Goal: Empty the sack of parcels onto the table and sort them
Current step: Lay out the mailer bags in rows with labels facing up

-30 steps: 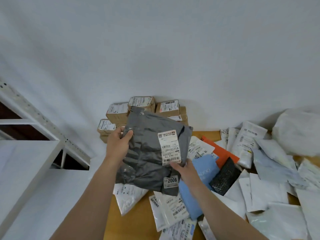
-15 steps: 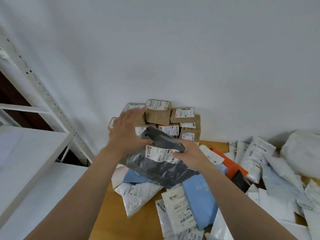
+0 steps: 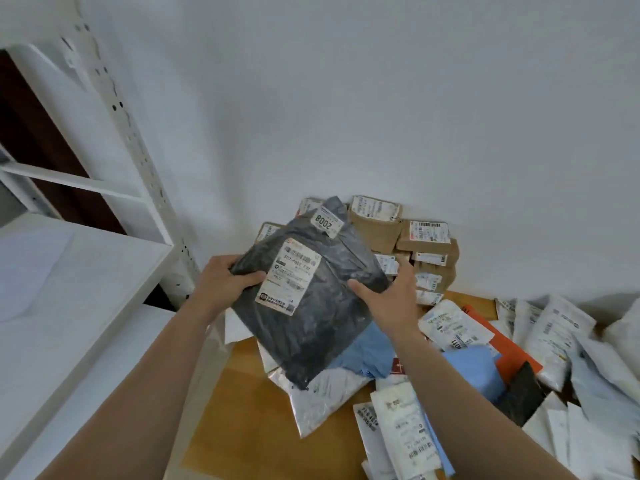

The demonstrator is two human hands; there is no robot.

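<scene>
White wall (image 3: 346,98) fills the background, with a white shelf unit (image 3: 86,271) at the left and a wooden table (image 3: 242,410) below. A stack of brown cardboard boxes (image 3: 426,244) with white labels stands at the far end of the table, against the wall. Soft mailers lie loose and overlapping across the table: a blue parcel (image 3: 370,348), an orange parcel (image 3: 509,351), a small black bag (image 3: 523,393) and many white parcels (image 3: 550,337).

The dark grey parcel (image 3: 311,323) is held up above the table's far left part, in front of the boxes and over the blue parcel. Its long axis runs from the near, lower corner up and away toward the wall, leaning a little to the right. The face with the shipping label (image 3: 289,277) is turned to the camera, and the "2008" sticker (image 3: 325,221) sits at the far end.

The left grip (image 3: 221,282) is closed on the parcel's left edge, thumb across the front beside the label, fingers wrapped behind. The right grip (image 3: 391,299) holds the right edge, thumb on the front and fingers behind it, reaching toward the boxes. Both forearms stretch forward from the bottom of the view.
</scene>
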